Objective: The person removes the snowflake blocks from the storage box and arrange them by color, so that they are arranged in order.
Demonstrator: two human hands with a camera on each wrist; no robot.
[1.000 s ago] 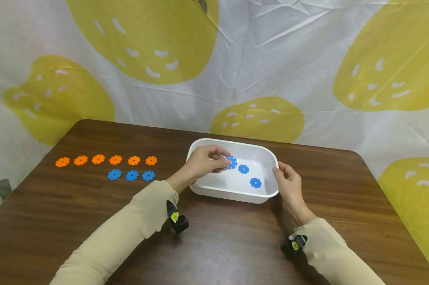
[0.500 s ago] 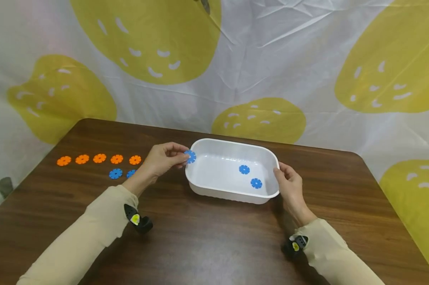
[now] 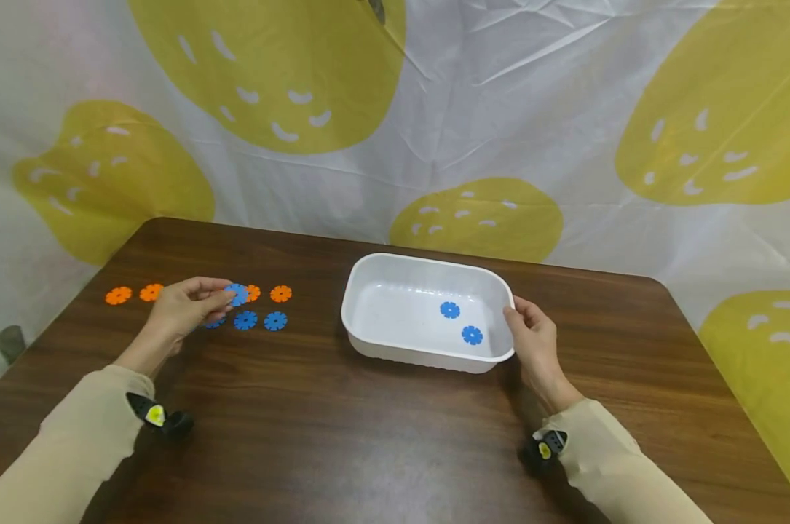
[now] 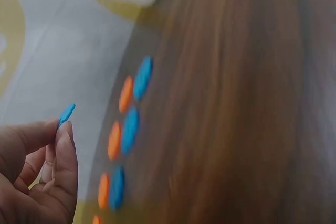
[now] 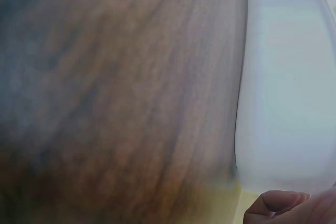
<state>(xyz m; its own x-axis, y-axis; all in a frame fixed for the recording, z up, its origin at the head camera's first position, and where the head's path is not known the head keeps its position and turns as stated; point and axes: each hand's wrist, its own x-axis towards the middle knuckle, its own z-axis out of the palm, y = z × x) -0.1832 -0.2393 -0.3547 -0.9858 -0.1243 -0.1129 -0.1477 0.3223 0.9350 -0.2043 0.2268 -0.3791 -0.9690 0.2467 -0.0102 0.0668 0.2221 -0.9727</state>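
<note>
Between thumb and fingertips my left hand (image 3: 188, 309) pinches a blue notched disc (image 3: 237, 294), held above the rows of discs at the left. In the left wrist view that blue disc (image 4: 66, 113) shows nearly edge-on. A row of orange discs (image 3: 280, 294) lies at the back, partly hidden by the hand, with blue discs (image 3: 275, 321) in front. My right hand (image 3: 532, 346) grips the right rim of a white plastic basin (image 3: 427, 356). Two blue discs (image 3: 471, 335) lie flat inside it, toward its right end.
Everything stands on a brown wood-grain table (image 3: 342, 451). Behind its far edge hangs a white curtain (image 3: 499, 131) with a yellow fruit print. A dark grey object (image 3: 10, 343) shows beyond the table's left edge.
My left hand has lifted a blue disc out of the basin and carried it left, over the disc rows. Two discs stay in the basin. The right hand keeps its grip on the rim.
</note>
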